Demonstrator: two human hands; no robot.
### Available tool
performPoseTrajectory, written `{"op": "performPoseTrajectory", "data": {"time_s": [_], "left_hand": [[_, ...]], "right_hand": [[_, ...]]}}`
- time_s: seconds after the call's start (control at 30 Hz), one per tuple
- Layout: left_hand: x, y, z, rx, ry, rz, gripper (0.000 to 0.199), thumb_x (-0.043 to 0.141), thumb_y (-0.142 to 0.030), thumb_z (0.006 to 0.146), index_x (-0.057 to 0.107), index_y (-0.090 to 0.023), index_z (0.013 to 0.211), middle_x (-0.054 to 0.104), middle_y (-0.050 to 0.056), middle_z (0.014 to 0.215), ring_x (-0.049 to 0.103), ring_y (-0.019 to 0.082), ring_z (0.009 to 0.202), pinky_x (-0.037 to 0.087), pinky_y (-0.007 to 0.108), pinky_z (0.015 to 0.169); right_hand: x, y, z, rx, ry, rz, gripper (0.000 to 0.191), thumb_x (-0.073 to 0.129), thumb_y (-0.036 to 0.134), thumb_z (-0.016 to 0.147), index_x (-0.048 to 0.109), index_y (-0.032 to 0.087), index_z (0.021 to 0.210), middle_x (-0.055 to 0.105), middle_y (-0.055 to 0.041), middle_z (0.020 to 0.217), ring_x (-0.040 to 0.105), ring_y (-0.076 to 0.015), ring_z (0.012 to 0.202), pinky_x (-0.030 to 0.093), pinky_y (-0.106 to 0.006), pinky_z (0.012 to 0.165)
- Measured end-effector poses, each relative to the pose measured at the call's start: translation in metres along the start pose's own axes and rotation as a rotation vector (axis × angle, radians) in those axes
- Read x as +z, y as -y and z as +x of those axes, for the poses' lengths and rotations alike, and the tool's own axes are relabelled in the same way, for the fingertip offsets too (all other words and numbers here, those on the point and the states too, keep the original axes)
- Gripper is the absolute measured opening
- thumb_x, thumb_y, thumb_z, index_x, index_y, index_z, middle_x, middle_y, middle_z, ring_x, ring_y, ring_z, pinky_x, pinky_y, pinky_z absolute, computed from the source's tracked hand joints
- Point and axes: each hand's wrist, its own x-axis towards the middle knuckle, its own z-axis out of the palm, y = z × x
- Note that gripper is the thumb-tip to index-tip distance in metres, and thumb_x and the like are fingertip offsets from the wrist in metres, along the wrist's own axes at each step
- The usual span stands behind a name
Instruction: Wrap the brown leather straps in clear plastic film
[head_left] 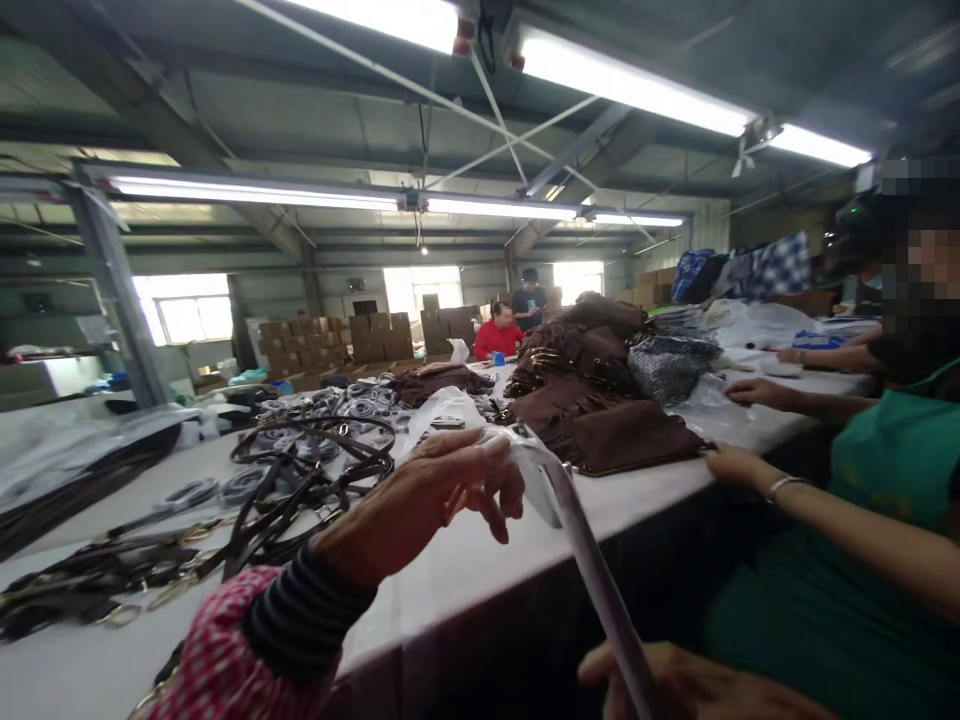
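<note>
My left hand (457, 480) is raised over the table edge, its fingers closed on the upper end of a long strap (592, 565) with pale, translucent wrapping around it. The strap slants down to the lower right. Low in the view, my right hand (667, 680) has its fingers around the strap's lower part. Dark straps with metal hooks (300, 490) and coiled wrapped straps (247, 483) lie on the white table (495, 590) to the left. Beyond my left hand is a pile of brown bags (577, 370).
At the right, a person in a green apron (892, 460) touches a brown bag's corner; more hands reach over the table behind. Silvery wrapping (667, 365) lies beside the pile. Further back are a person in red (497, 335) and stacked cartons (379, 337).
</note>
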Motion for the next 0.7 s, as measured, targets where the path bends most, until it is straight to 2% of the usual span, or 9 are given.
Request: {"op": "performPoseTrajectory", "data": {"time_s": [0.07,0.13,0.2,0.23,0.3,0.37,0.43,0.53,0.7], "left_hand": [[-0.006,-0.014,0.002,-0.074,0.171,-0.050,0.034,0.055,-0.036,0.098,0.060,-0.014,0.072,0.065,0.007,0.071,0.066,0.019,0.064,0.054,0.030,0.059],[-0.009,-0.028,0.007,-0.184,0.320,-0.021,0.030,0.060,-0.034,0.094,0.062,-0.013,0.072,0.063,0.006,0.063,0.061,0.016,0.049,0.048,0.027,0.049],[-0.012,-0.039,0.014,-0.299,0.410,0.083,0.028,0.064,-0.034,0.091,0.066,-0.012,0.075,0.062,0.004,0.063,0.057,0.013,0.044,0.043,0.024,0.044],[-0.014,-0.043,0.018,-0.347,0.429,0.161,0.028,0.066,-0.035,0.090,0.068,-0.011,0.077,0.063,0.004,0.065,0.057,0.012,0.045,0.042,0.023,0.044],[-0.021,-0.050,0.023,-0.428,0.427,0.336,0.027,0.071,-0.036,0.089,0.070,-0.012,0.078,0.064,0.003,0.068,0.055,0.009,0.049,0.041,0.020,0.046],[-0.032,-0.052,0.026,-0.467,0.385,0.467,0.026,0.075,-0.037,0.087,0.070,-0.013,0.078,0.062,0.001,0.066,0.049,0.007,0.049,0.036,0.017,0.044],[-0.044,-0.052,0.027,-0.462,0.329,0.523,0.025,0.077,-0.037,0.085,0.070,-0.014,0.078,0.056,-0.002,0.060,0.042,0.006,0.048,0.029,0.016,0.042],[-0.054,-0.051,0.030,-0.414,0.263,0.502,0.028,0.078,-0.038,0.085,0.068,-0.013,0.077,0.046,-0.006,0.055,0.034,0.005,0.047,0.023,0.017,0.042],[-0.046,-0.055,0.043,-0.298,0.230,0.572,0.031,0.077,-0.041,0.084,0.069,-0.013,0.074,0.045,-0.005,0.059,0.037,0.006,0.052,0.026,0.019,0.046]], "right_hand": [[-0.006,0.026,0.016,-0.033,-0.003,0.072,0.063,0.076,0.051,0.086,0.062,0.028,0.143,0.069,-0.0081,0.124,0.062,-0.0280,0.117,0.051,-0.035,0.094],[-0.006,0.047,0.037,-0.170,-0.013,0.153,0.063,0.067,0.061,0.091,0.062,0.026,0.143,0.068,-0.0114,0.130,0.060,-0.0285,0.123,0.050,-0.037,0.096],[-0.001,0.057,0.056,-0.276,0.005,0.233,0.063,0.059,0.067,0.094,0.068,0.018,0.134,0.072,-0.0158,0.121,0.066,-0.0280,0.113,0.052,-0.037,0.092],[0.003,0.058,0.063,-0.294,0.024,0.279,0.062,0.057,0.066,0.095,0.072,0.014,0.125,0.075,-0.0169,0.108,0.071,-0.0264,0.100,0.054,-0.036,0.084],[0.010,0.056,0.072,-0.274,0.030,0.384,0.053,0.059,0.060,0.097,0.076,0.010,0.102,0.074,-0.0124,0.079,0.070,-0.0196,0.067,0.052,-0.029,0.063],[0.014,0.053,0.072,-0.247,-0.049,0.459,0.042,0.067,0.052,0.094,0.073,0.011,0.087,0.066,-0.0048,0.063,0.059,-0.0125,0.049,0.042,-0.022,0.049],[0.014,0.054,0.067,-0.246,-0.182,0.420,0.036,0.075,0.047,0.090,0.069,0.012,0.078,0.063,-0.0017,0.061,0.053,-0.0088,0.047,0.036,-0.020,0.047],[0.009,0.066,0.058,-0.236,-0.321,0.225,0.043,0.075,0.050,0.089,0.070,0.011,0.071,0.065,-0.0040,0.061,0.053,-0.0087,0.051,0.035,-0.020,0.050],[0.006,0.093,0.054,-0.252,-0.471,0.072,0.049,0.073,0.058,0.087,0.075,0.012,0.071,0.068,-0.0061,0.061,0.056,-0.0117,0.051,0.039,-0.024,0.053]]}}
